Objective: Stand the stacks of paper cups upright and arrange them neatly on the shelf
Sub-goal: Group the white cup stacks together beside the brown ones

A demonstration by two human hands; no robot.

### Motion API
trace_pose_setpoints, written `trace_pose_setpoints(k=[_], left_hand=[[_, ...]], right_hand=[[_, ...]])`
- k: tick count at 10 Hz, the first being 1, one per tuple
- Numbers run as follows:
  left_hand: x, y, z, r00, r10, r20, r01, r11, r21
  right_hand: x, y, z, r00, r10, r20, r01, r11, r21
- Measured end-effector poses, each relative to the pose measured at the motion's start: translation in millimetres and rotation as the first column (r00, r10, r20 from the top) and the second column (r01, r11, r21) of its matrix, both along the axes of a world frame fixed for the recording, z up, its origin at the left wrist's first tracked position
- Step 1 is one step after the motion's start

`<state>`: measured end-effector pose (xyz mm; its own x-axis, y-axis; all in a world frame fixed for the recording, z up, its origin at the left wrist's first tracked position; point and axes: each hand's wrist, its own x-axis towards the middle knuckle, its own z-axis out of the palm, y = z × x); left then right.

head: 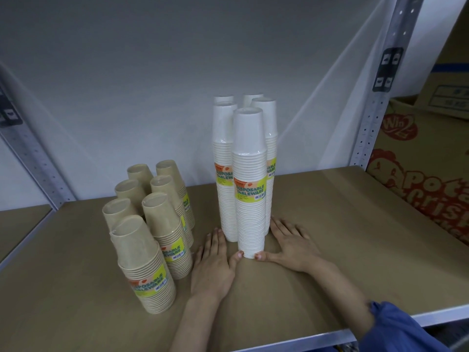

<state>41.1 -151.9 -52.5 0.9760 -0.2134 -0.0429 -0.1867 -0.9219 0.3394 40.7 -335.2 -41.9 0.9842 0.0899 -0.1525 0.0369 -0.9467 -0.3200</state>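
A blue sleeve (398, 329) covers the right arm at the lower right corner, above the grey metal front rail (299, 340) of the shelf. Both bare forearms reach over that rail onto the brown shelf board (355, 237).

The left hand (215, 260) lies flat on the board, palm down and fingers straight, holding nothing. The right hand (294, 245) lies the same way, flat and spread, with nothing in its grasp. The two thumb tips touch the bottom of the front white cup stack (250, 224) from either side, so the hands frame its base.

That stack stands upright, mouths down, and bears a yellow-green label (250, 191) reading "DISPOSABLE TABLEWARE". Close behind it stand four more white cup stacks (224, 138), also upright, the five bunched near the middle of the shelf.

To the left, just beside the left hand, stand seven shorter brown cup stacks (144, 262), all upright in two rough rows running from front to back, with the same kind of label on several.

Farther back is a pale wall (152, 72). At right a grey perforated shelf post (373, 118) rises, and beyond it sit printed cardboard boxes (426, 179), one marked "Win2".
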Motion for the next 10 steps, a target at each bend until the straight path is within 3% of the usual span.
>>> trace_pose_setpoints(k=[6, 9, 10], left_hand=[[-5.3, 3.2, -2.2, 0.998, -0.027, 0.063, 0.030, 0.999, -0.043], [-46.0, 26.5, -7.3, 0.963, -0.213, 0.164, 0.233, 0.965, -0.118], [-56.9, 40.2, -14.0, 0.915, -0.296, 0.275, 0.344, 0.927, -0.147]], right_hand=[[-7.5, 3.3, 0.5, 0.998, -0.052, 0.043, 0.052, 0.999, 0.010], [-49.1, 26.5, 4.4, 0.980, -0.124, 0.156, 0.119, 0.992, 0.043], [-63.2, 41.9, 10.3, 0.969, -0.120, 0.215, 0.115, 0.993, 0.036]])
